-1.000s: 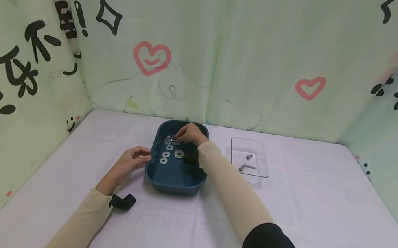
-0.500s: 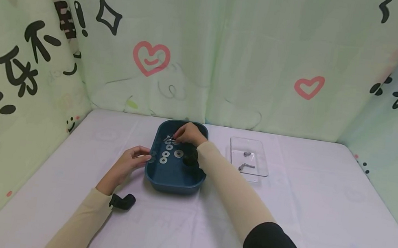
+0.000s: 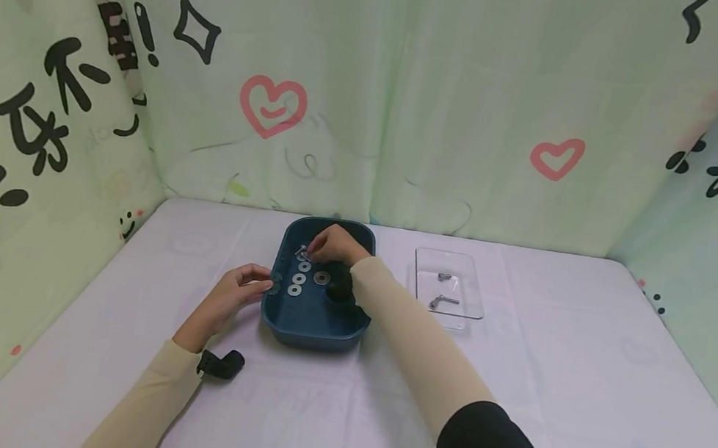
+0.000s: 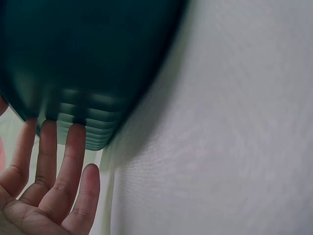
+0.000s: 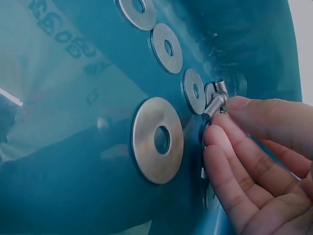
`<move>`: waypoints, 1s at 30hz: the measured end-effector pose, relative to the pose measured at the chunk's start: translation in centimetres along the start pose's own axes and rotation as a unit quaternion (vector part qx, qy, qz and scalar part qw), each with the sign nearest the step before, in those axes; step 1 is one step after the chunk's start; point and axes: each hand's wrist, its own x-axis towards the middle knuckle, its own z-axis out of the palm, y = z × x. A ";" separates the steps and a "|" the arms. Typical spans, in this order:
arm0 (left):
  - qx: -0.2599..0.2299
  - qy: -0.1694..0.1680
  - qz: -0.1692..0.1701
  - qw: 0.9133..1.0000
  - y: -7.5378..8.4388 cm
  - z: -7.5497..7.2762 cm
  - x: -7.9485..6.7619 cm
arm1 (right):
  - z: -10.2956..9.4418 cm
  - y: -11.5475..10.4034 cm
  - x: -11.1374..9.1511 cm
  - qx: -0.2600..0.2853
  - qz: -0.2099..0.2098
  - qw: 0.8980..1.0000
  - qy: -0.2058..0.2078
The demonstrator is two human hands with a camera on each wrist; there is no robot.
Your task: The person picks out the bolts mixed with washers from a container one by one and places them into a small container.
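Head view shows the green printed curtain (image 3: 468, 81) beyond both hands, and the white tablecloth (image 3: 577, 411) under them. Between the hands stands the dark blue plastic tray (image 3: 314, 328); the right hand (image 3: 338, 245) reaches inside it, while the left hand (image 3: 232, 297) is at its side wall, outstretched, with straight fingertips touching this wall from outside. To the right of the right hand, well apart, is a clear plastic box (image 3: 474, 296) with two loose screws (image 3: 446, 301) in it. On the tray floor, a large washer (image 5: 146, 142) lies near the right fingers, on the person's side, and smaller washers (image 5: 172, 62) make a row leading from the fingertips towards the person. The right thumb and fingers pinch a metal screw (image 5: 213, 107); a second screw (image 5: 221, 86) is just beside it.
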 end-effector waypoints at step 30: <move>-0.009 -0.012 0.012 1.000 0.1 -0.2 -0.1 | 2.0 -1.5 0.2 0.093 0.018 0.994 -0.046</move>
